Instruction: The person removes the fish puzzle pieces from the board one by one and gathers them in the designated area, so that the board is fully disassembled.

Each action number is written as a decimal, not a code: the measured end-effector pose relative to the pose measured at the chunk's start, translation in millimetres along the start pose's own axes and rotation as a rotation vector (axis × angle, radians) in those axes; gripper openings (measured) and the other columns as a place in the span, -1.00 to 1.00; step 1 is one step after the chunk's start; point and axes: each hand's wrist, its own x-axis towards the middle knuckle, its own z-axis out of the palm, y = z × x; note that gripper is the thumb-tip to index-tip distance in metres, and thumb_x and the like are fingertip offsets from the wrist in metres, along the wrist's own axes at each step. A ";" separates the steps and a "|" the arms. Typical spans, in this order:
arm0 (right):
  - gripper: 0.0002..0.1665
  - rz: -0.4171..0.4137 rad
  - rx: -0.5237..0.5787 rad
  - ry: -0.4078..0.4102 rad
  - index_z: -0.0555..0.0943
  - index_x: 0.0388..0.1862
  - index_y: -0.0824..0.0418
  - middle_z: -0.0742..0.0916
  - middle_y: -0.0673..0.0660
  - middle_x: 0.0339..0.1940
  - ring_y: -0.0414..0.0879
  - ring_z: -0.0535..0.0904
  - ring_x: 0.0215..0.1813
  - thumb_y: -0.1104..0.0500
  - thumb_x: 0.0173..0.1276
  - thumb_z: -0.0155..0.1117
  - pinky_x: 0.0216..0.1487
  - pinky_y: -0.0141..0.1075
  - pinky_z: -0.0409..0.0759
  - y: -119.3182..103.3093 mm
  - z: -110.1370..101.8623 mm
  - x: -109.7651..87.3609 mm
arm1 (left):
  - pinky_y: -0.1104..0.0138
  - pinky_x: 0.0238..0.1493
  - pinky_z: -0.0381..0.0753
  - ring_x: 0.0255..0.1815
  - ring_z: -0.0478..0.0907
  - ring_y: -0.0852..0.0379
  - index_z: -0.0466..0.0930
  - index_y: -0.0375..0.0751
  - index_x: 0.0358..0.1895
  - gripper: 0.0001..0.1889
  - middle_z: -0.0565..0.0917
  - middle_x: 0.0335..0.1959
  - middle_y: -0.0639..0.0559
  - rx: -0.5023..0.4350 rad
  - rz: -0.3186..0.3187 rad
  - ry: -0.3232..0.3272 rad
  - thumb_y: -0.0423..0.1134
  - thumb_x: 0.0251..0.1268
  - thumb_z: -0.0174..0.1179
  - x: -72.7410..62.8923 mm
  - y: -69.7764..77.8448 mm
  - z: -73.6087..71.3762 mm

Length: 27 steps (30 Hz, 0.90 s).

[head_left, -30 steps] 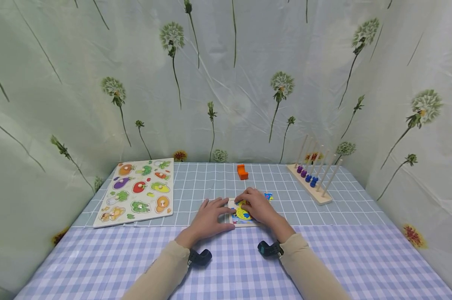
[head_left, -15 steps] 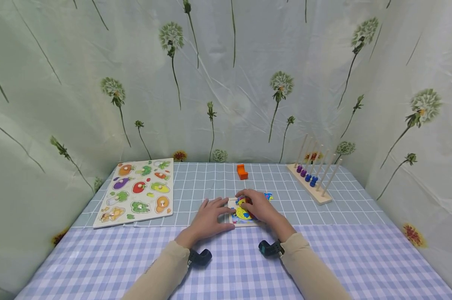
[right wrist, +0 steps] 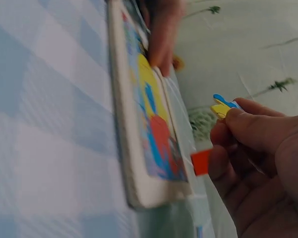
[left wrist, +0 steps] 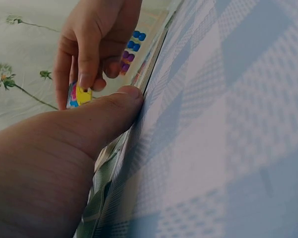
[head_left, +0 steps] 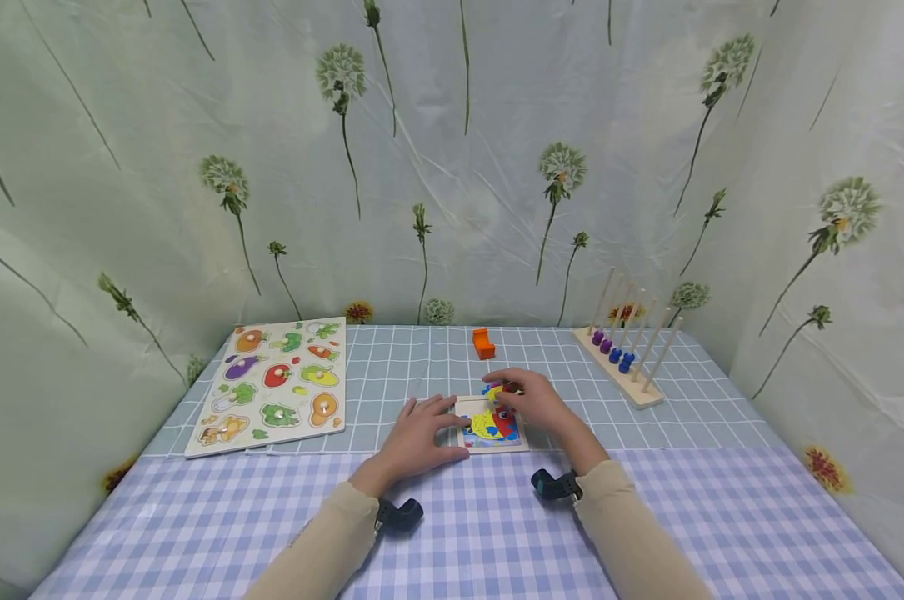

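Observation:
A small wooden jigsaw board (head_left: pixel 489 451) lies at the table's middle, with a yellow, red and blue picture in its frame. My left hand (head_left: pixel 419 433) rests at its left edge, fingers spread and thumb extended; in the right wrist view a left fingertip (right wrist: pixel 163 64) touches the board. My right hand (head_left: pixel 537 404) holds a jigsaw piece (head_left: pixel 491 390) raised over the board's far edge. The right wrist view shows that yellow and blue piece (right wrist: pixel 221 109) pinched between thumb and fingers, and the left wrist view adds pink on it. The fingers partly hide it.
An orange toy chair (head_left: pixel 484 343) stands behind the board. To the left lies a large vegetable knob puzzle (head_left: pixel 279 387). A wooden peg stand (head_left: pixel 620 367) with purple and blue bear counters is at the back right. A flowered curtain (head_left: pixel 466 167) hangs behind the table.
My right hand has risen off the board's right side, uncovering its red part, and now pinches a piece. The loose piece seen beyond that hand no longer lies there. My left hand stays put.

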 end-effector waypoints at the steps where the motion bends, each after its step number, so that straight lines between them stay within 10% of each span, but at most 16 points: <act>1: -0.61 0.010 -0.002 0.001 0.65 0.20 0.00 0.72 0.04 0.14 -0.07 0.60 -0.06 0.22 0.43 0.27 -0.09 -0.31 0.70 1.3 -2.7 -0.1 | -0.27 0.57 -0.08 0.59 0.19 -0.14 0.64 0.20 0.20 -0.48 0.37 0.52 0.00 0.000 -0.002 -0.002 0.24 0.19 0.31 0.0 0.2 -0.2; 27: -0.59 0.118 -0.101 0.127 0.60 0.23 0.23 0.69 0.27 0.17 0.06 0.59 0.02 0.26 0.43 0.22 0.09 -0.10 0.60 62.1 -64.0 -13.7 | -0.25 0.58 -0.07 0.58 0.20 -0.13 0.65 0.19 0.20 -0.48 0.38 0.51 0.00 -0.012 0.002 0.006 0.22 0.17 0.34 -0.5 -1.1 1.3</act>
